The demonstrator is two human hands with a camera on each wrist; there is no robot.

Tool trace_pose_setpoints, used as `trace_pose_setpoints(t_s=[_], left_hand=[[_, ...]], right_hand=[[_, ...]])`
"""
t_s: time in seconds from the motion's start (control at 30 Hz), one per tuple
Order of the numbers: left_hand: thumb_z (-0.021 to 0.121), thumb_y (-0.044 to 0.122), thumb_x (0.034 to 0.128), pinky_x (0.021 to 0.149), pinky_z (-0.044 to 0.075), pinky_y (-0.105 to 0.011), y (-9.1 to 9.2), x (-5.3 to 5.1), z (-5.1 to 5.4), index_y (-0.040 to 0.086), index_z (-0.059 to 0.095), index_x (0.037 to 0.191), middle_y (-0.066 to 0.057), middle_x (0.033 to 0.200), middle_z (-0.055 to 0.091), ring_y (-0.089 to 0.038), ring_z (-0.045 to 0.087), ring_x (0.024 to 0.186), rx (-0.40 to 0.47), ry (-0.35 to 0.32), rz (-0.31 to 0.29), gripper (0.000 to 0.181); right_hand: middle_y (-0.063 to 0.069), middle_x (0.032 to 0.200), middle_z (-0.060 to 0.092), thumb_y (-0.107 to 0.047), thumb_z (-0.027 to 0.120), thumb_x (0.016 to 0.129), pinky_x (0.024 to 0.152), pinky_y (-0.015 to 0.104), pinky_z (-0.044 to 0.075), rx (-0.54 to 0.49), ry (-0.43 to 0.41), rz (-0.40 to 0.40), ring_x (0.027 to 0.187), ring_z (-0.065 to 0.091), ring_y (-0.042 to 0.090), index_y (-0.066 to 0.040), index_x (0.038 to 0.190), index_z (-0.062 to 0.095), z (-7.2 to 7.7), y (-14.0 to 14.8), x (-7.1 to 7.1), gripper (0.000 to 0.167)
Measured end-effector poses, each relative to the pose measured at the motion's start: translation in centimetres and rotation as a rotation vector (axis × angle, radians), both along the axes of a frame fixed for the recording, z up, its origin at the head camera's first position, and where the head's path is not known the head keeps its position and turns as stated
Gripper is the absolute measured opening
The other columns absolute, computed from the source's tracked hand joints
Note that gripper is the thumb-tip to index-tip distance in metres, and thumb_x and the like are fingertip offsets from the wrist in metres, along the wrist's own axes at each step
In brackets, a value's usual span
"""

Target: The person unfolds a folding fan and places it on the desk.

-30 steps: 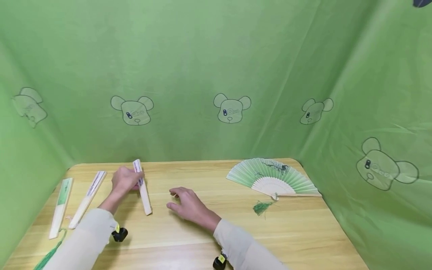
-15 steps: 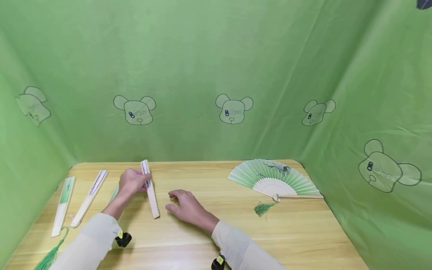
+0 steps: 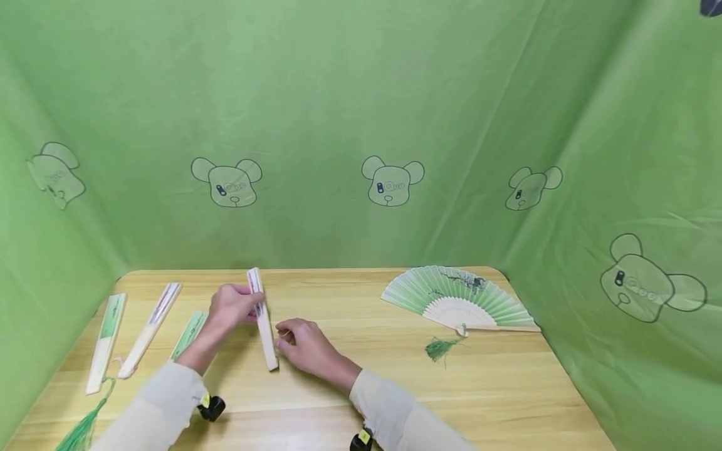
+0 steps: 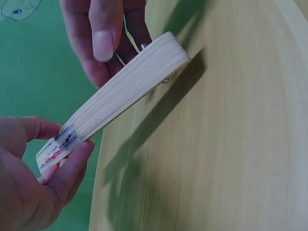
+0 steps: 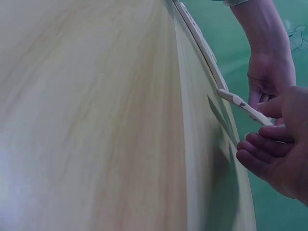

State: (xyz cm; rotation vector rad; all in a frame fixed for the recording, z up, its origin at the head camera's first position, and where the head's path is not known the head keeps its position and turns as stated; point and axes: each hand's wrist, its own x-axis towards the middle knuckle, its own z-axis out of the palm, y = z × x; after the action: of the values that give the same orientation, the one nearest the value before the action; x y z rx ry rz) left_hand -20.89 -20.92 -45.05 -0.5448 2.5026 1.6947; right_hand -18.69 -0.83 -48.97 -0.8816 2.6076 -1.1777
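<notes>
A folded hand fan (image 3: pixel 266 338) is in my left hand (image 3: pixel 230 308), raised above the table and tilted. The left thumb and fingers pinch its printed end; pale bamboo ribs (image 4: pixel 130 84) extend toward my right hand (image 3: pixel 316 354). That hand is beside the lower ribs, its fingers loosely bent. From the right wrist view, the fan's pivot end (image 5: pixel 233 98) juts out past the right fingertips, and whether they touch it I cannot tell.
Two folded fans (image 3: pixel 103 341) (image 3: pixel 149 332) lie at the table's left, one with a green tassel (image 3: pixel 84 423). Another green folded fan (image 3: pixel 188 332) is partly behind the left forearm. At right lies a spread green fan (image 3: pixel 459 294) with its tassel (image 3: pixel 439 348). Green curtains surround the table (image 3: pixel 316 419).
My left hand has carried the folded fan rightward, up to my right hand, which has stayed nearly in place. The green folded fan under the left arm has come into view.
</notes>
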Motion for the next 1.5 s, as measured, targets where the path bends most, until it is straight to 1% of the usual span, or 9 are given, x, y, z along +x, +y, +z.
trace_pose_setpoints(t_s=[0.17,0.33,0.4,0.6,0.8,0.97,1.23,1.37,1.5], left_hand=[[0.075,0.017,0.0903,0.076,0.071,-0.038,0.9,0.2,0.3,-0.007,0.067,0.122,-0.024,0.105,0.075,-0.015,0.072,0.069,-0.002,0.014,0.007,0.041],[0.076,0.019,0.0887,0.079,0.071,-0.041,1.6,0.4,0.6,-0.005,0.068,0.121,-0.025,0.107,0.075,-0.017,0.073,0.071,-0.016,0.030,0.017,0.041],[0.076,0.019,0.0887,0.078,0.071,-0.040,1.7,0.6,0.7,-0.005,0.068,0.121,-0.024,0.106,0.076,-0.017,0.074,0.071,-0.014,0.033,0.020,0.041],[0.076,0.018,0.0896,0.072,0.071,-0.034,2.2,1.1,0.7,-0.006,0.065,0.125,-0.024,0.107,0.076,-0.014,0.073,0.068,0.040,0.053,0.025,0.044],[0.077,0.017,0.0887,0.070,0.071,-0.033,3.4,1.4,1.0,-0.006,0.063,0.128,-0.026,0.111,0.075,-0.014,0.074,0.068,0.103,0.096,0.060,0.048],[0.077,0.016,0.0885,0.074,0.071,-0.037,4.7,1.7,0.9,-0.005,0.059,0.130,-0.026,0.114,0.073,-0.015,0.074,0.070,0.135,0.130,0.082,0.050],[0.077,0.016,0.0904,0.076,0.071,-0.038,6.4,2.3,0.2,-0.003,0.057,0.129,-0.023,0.113,0.071,-0.016,0.073,0.072,0.167,0.134,0.074,0.047],[0.078,0.017,0.0904,0.077,0.071,-0.038,6.8,2.6,0.1,-0.002,0.058,0.129,-0.023,0.114,0.072,-0.015,0.073,0.073,0.184,0.145,0.070,0.047],[0.080,0.017,0.0897,0.076,0.071,-0.038,7.4,3.1,0.2,-0.002,0.061,0.127,-0.022,0.112,0.073,-0.016,0.073,0.074,0.225,0.157,0.052,0.046]], right_hand=[[0.010,0.106,0.076,-0.015,0.069,0.099,0.075,0.007,0.058,-0.032,-0.031,-0.003,0.086,0.067,0.001,0.002,0.127,0.069,0.1,-0.1,0.1,0.032],[0.010,0.106,0.078,-0.013,0.067,0.100,0.075,0.007,0.059,-0.051,-0.071,-0.027,0.086,0.069,0.002,0.002,0.125,0.070,0.4,-0.1,0.2,0.029],[0.011,0.107,0.078,-0.011,0.066,0.101,0.073,0.008,0.060,-0.081,-0.109,-0.036,0.086,0.071,0.003,0.003,0.124,0.070,0.5,0.0,0.2,0.027],[0.015,0.103,0.079,-0.005,0.064,0.101,0.064,0.010,0.062,-0.168,-0.213,-0.064,0.079,0.071,0.004,0.005,0.118,0.071,0.4,0.2,0.2,0.022],[0.015,0.094,0.078,-0.005,0.066,0.099,0.060,0.022,0.066,-0.213,-0.286,-0.105,0.069,0.068,0.007,0.006,0.115,0.072,0.8,0.9,0.2,0.019],[0.014,0.095,0.077,-0.004,0.066,0.099,0.058,0.022,0.064,-0.220,-0.281,-0.135,0.070,0.067,0.010,0.005,0.111,0.073,1.1,1.9,0.0,0.016],[0.013,0.090,0.075,-0.001,0.068,0.097,0.053,0.019,0.061,-0.197,-0.277,-0.151,0.067,0.067,0.014,0.005,0.110,0.073,1.0,3.5,0.4,0.016],[0.010,0.089,0.074,-0.002,0.068,0.096,0.057,0.025,0.066,-0.211,-0.319,-0.146,0.068,0.068,0.013,0.006,0.112,0.072,1.2,4.1,0.6,0.017],[0.010,0.090,0.073,-0.001,0.069,0.095,0.062,0.032,0.070,-0.247,-0.386,-0.158,0.070,0.069,0.014,0.006,0.113,0.071,2.0,4.9,0.9,0.019]])
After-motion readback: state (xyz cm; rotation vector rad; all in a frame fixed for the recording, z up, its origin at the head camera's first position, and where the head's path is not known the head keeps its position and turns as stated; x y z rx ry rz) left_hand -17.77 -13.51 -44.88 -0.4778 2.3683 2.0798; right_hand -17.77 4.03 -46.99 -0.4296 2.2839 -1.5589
